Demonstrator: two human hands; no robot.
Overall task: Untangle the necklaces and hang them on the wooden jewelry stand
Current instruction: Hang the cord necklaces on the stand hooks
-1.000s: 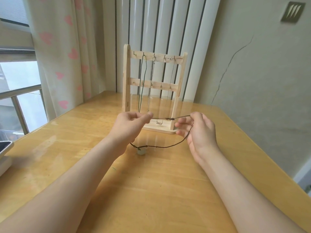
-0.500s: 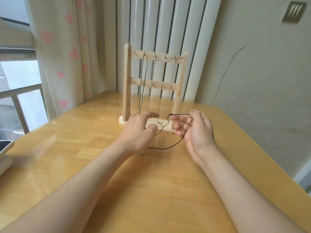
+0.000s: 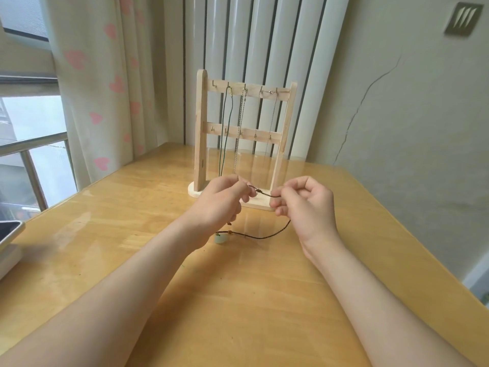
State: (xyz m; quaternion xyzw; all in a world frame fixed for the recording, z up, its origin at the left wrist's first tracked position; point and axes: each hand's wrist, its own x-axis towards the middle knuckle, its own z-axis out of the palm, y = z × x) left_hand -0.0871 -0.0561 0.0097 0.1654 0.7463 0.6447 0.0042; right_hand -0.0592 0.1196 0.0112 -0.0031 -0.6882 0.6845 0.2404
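A wooden jewelry stand with two rows of small hooks stands at the back of the table. A dark green cord and two silver chains hang from its top row. In front of the stand my left hand and my right hand each pinch an end of a dark brown cord necklace. A short taut stretch of cord runs between my fingertips. The rest loops down below my hands, and its pale green pendant rests on the table.
The wooden table runs to a cracked wall on the right. A heart-print curtain and a window lie to the left. A tablet-like device sits at the table's left edge.
My left hand let go of the cord, swung right and took hold of it again close to my right hand. Both hands now sit nearer together. The pendant has come into view below my left hand.
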